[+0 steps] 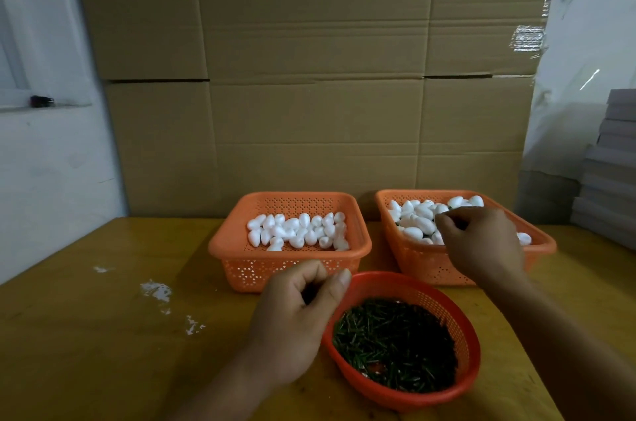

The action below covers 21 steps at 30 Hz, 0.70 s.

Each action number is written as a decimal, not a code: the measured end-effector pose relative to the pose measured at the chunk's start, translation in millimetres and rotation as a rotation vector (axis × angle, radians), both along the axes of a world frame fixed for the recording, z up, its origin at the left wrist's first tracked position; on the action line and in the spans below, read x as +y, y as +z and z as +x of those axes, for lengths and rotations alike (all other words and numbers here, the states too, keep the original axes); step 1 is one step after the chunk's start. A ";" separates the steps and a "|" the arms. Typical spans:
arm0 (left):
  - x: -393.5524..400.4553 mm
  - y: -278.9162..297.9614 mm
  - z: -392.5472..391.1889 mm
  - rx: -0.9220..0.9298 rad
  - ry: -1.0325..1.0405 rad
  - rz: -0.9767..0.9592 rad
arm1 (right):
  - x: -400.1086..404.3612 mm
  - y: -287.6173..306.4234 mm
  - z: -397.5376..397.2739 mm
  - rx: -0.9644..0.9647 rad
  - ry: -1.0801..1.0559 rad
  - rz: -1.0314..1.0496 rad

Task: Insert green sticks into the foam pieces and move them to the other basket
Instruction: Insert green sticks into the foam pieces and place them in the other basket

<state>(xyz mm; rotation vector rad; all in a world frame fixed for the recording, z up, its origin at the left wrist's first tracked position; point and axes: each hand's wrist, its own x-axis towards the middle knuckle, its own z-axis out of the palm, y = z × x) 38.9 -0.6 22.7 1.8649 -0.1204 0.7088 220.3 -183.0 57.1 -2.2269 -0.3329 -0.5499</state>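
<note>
Right hand (481,241) over the right orange perforated plastic basket (543,245), seemingly pinching a stick; let go low among the white foam pieces (418,222); left hand (296,320) curled, contents unclear

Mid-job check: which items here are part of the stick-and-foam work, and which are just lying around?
Job: white foam pieces, left orange plastic basket, right orange plastic basket, round red basket of green sticks.
Idle: brown cardboard sheets, white crumbs, grey stacked boards.
</note>
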 end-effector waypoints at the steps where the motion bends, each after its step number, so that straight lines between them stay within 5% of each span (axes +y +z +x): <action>1: 5.1 3.6 1.1 0.000 0.032 0.008 | -0.2 -0.2 -11.0 -0.006 0.070 0.039; 8: 77.3 41.4 46.5 0.163 0.352 0.328 | -2.3 -12.7 -70.6 -0.026 0.407 0.062; 15: 127.1 73.8 97.9 0.963 0.313 1.016 | -0.3 -24.6 -77.5 -0.005 0.428 -0.008; 21: 115.5 77.3 113.2 1.356 0.184 1.205 | -0.1 -24.1 -79.1 -0.006 0.433 -0.015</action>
